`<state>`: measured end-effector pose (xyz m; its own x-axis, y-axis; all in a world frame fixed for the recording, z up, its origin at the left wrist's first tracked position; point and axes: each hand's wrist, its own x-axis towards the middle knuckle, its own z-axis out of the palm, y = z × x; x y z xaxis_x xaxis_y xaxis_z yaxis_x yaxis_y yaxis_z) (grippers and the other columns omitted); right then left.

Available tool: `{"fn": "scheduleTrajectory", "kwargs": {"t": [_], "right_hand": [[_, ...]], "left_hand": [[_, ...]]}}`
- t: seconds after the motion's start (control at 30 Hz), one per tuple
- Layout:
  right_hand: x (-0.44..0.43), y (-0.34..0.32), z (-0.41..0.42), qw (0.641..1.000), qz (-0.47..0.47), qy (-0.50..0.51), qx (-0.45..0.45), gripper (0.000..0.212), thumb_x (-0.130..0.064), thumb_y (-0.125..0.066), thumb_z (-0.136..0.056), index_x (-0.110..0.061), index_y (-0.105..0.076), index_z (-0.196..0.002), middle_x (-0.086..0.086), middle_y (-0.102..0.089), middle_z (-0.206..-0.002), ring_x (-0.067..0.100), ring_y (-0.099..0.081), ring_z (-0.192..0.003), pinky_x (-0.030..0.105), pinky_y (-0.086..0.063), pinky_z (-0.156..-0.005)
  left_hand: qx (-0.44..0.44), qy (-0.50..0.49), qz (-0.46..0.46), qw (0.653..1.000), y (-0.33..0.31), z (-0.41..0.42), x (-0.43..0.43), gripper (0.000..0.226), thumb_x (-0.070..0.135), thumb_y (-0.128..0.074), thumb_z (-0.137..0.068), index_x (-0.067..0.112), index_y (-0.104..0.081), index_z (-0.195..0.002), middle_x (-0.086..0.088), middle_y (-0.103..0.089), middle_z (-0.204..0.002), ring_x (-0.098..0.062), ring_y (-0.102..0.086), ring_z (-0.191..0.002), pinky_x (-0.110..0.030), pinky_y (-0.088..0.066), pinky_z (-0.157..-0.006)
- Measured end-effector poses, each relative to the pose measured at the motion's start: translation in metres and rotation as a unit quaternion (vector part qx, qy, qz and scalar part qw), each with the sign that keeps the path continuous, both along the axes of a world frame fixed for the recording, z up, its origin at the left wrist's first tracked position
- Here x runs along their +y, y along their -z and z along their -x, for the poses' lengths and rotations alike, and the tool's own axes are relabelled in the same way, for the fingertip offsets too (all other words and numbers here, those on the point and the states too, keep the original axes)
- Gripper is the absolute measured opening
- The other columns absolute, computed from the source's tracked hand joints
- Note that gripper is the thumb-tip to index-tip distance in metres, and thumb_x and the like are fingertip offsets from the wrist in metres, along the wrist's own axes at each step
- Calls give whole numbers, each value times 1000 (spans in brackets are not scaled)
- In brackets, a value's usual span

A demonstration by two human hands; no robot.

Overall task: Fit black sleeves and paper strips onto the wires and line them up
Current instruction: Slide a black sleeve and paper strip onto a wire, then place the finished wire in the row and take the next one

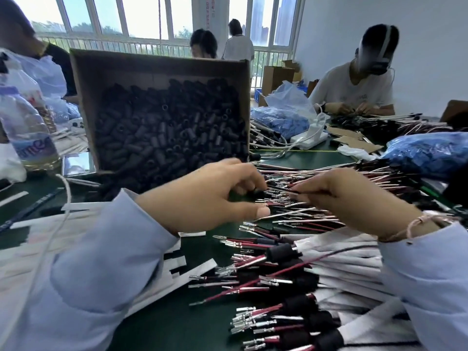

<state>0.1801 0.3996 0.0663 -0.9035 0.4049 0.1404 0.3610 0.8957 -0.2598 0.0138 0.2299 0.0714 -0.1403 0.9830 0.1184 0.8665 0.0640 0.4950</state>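
Daylight comes through tall white-framed windows [141,19] along the top of the frame, a plain white wall [425,39] fills the upper right, and a dark green table [314,159] spreads below.

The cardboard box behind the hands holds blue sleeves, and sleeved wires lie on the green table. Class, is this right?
The head view shows the cardboard box full of black sleeves, not blue; sleeved wires do lie on the green table.

Head-worn camera looks forward and down, close over the table [197,323].
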Motion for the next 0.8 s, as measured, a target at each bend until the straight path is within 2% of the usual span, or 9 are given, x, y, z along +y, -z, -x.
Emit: {"fn": "scheduleTrajectory", "kwargs": {"t": [0.07,0.17,0.3,0.4,0.5,0.6,0.67,0.73,0.8], "right_hand": [[-5,-20,1,996,-61,-14,58,25,-29,-59,-92,-34,-70,-114,-16,-64,-87,11,-57,-87,28,-42,-76],[-17,-47,6,984,-110,-67,119,36,-45,-45,-87,-38,-69,-114,-10,-64,-89,15,-56,-84,29,-35,-72],[-28,-63,9,971,-220,-79,-58,72,-86,-20,-67,-51,-57,-117,-18,-59,-87,10,-56,-83,29,-41,-65],[-27,-67,3,964,-125,-68,-224,85,-93,-44,-47,-46,-56,-116,-16,-66,-81,1,-60,-77,26,-49,-71],[-20,-75,-3,954,-72,-53,-286,58,-75,-70,-52,-42,-57,-99,-17,-66,-75,-4,-57,-69,12,-42,-59],[-11,-80,-5,942,-203,-51,-261,20,-49,-64,-82,-33,-54,-75,-8,-59,-72,3,-50,-65,21,-41,-61],[-9,-84,-9,937,-199,-31,-286,31,-64,-59,-77,-33,-58,-81,-9,-61,-73,1,-50,-64,21,-40,-59],[-14,-91,-14,929,-137,-4,-345,56,-85,-56,-50,-42,-55,-86,-14,-65,-77,-2,-53,-67,17,-37,-57],[-15,-95,-19,909,-126,6,-398,61,-87,-59,-37,-47,-48,-82,-16,-66,-84,-4,-54,-70,15,-38,-58]], "left_hand": [[44,-38,-99,993,1,-4,1,62,72,-47,-70,41,-48,-123,18,-45,-118,1,-44,-112,-15,-37,-92],[80,-70,-162,981,1,-6,1,68,75,-38,-75,39,-40,-133,13,-42,-125,-8,-35,-121,-29,-32,-101],[74,-28,-90,993,5,-6,5,51,64,-38,-84,30,-56,-117,10,-56,-102,-6,-52,-97,-29,-45,-86],[20,15,-73,997,13,-6,10,25,39,-43,-98,25,-63,-90,10,-57,-80,0,-52,-77,-16,-41,-70],[-35,9,-65,997,16,-4,13,29,36,-42,-99,24,-63,-84,-1,-59,-76,-13,-53,-69,-27,-46,-68],[-75,1,-57,996,18,-2,14,31,38,-41,-98,27,-66,-84,-5,-57,-78,-20,-54,-73,-37,-47,-72],[-60,9,-46,997,22,-5,15,30,40,-42,-97,26,-66,-87,2,-56,-86,-11,-55,-81,-31,-47,-80],[-50,29,-33,998,26,-13,16,27,44,-44,-95,27,-63,-92,7,-54,-92,-3,-54,-86,-20,-45,-81],[-27,47,-24,998,29,-21,17,25,47,-45,-93,29,-61,-99,11,-51,-94,0,-51,-86,-15,-41,-79]]}}
